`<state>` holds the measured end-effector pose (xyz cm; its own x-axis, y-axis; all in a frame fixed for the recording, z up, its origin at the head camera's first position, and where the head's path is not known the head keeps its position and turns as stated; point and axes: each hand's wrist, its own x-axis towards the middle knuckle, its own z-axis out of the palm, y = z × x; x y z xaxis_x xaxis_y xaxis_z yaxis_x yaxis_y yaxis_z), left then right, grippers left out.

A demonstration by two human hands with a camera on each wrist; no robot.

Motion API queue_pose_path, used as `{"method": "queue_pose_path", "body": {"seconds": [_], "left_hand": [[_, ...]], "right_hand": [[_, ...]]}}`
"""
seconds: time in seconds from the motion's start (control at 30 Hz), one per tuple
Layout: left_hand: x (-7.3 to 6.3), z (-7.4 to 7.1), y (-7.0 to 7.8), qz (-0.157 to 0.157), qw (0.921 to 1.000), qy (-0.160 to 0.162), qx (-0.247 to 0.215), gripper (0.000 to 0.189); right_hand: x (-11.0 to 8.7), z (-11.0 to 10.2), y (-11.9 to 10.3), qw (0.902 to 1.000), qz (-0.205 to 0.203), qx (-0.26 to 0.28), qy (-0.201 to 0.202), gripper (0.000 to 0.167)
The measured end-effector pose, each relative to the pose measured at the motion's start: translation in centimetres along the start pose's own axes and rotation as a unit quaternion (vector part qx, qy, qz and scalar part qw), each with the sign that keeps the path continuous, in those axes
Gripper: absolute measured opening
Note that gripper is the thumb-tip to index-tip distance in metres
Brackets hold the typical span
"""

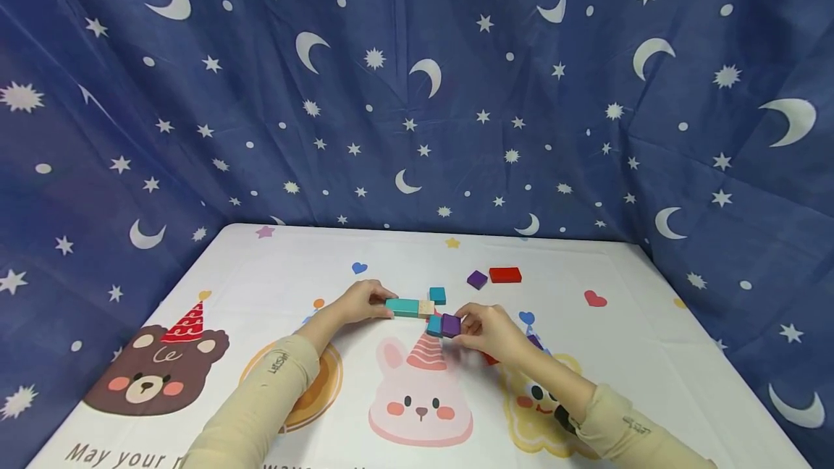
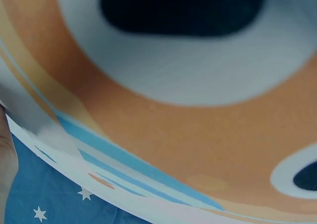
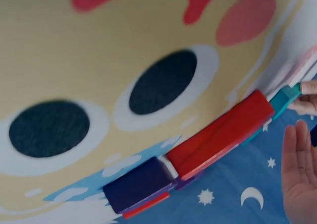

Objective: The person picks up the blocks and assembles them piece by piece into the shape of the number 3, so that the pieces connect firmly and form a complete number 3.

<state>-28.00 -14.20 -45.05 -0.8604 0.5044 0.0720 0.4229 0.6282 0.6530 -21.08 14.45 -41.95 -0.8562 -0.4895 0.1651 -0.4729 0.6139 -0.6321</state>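
Observation:
At the middle of the table, my left hand (image 1: 365, 301) pinches the left end of a long teal block (image 1: 402, 307) between thumb and fingers. A pale wood-coloured block (image 1: 426, 309) sits against the teal block's right end. My right hand (image 1: 491, 331) pinches a purple block (image 1: 451, 326), which lies right beside a blue block (image 1: 434, 326). Behind the pale one is another blue block (image 1: 437, 296). In the right wrist view, part of my right hand (image 3: 299, 179) shows at the edge, and the left wrist view catches only a sliver of my left hand (image 2: 7, 167).
Farther back lie a purple block (image 1: 478, 279) and a red block (image 1: 505, 275). Near my right forearm are another red block (image 3: 223, 135) and a purple block (image 3: 138, 184), mostly covered in the head view. A blue star-and-moon curtain (image 1: 365, 93) hangs behind the printed tablecloth (image 1: 313, 252).

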Motion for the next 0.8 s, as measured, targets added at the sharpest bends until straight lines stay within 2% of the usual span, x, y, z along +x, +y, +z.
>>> {"method": "queue_pose_path", "body": {"seconds": [0.33, 0.47, 0.8], "left_hand": [[0.1, -0.1, 0.0, 0.001, 1.0, -0.003, 0.003, 0.036], [0.2, -0.2, 0.0, 0.005, 1.0, -0.001, 0.002, 0.036], [0.2, 0.0, -0.4, 0.013, 0.9999, -0.002, 0.004, 0.036]], "right_hand": [[0.1, 2.0, -0.7, 0.9989, -0.008, -0.046, 0.01, 0.03], [0.4, 2.4, -0.9, 0.9986, 0.001, -0.053, 0.009, 0.03], [1.0, 3.4, -1.4, 0.9969, 0.025, -0.07, -0.028, 0.032]]}}
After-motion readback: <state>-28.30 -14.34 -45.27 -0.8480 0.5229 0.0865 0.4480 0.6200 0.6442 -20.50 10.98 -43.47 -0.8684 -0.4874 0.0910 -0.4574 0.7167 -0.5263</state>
